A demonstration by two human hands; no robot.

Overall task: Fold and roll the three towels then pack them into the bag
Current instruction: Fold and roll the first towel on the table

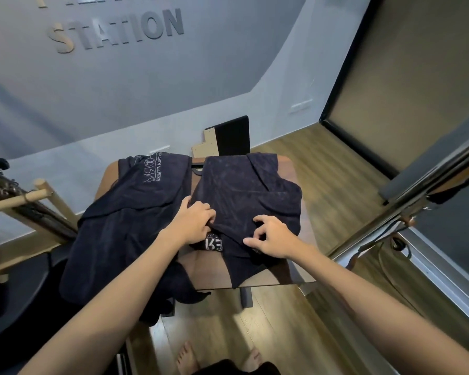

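Dark navy towels lie crumpled on a small brown table (291, 169). One towel (244, 190) covers the table's right half, with white lettering showing at its near fold. A second towel (136, 212) with a white logo drapes over the left side and hangs off the near left edge. My left hand (194, 220) grips the left edge of the right towel, fingers curled into the cloth. My right hand (271, 236) rests on the same towel's near part, fingers bent and pinching a fold. No bag can be made out.
A black board and a pale wooden panel (228, 139) lean on the wall behind the table. A wooden and metal frame (25, 198) stands at left, a metal rail with cables (406, 201) at right. My bare feet (187, 358) are on the wood floor below.
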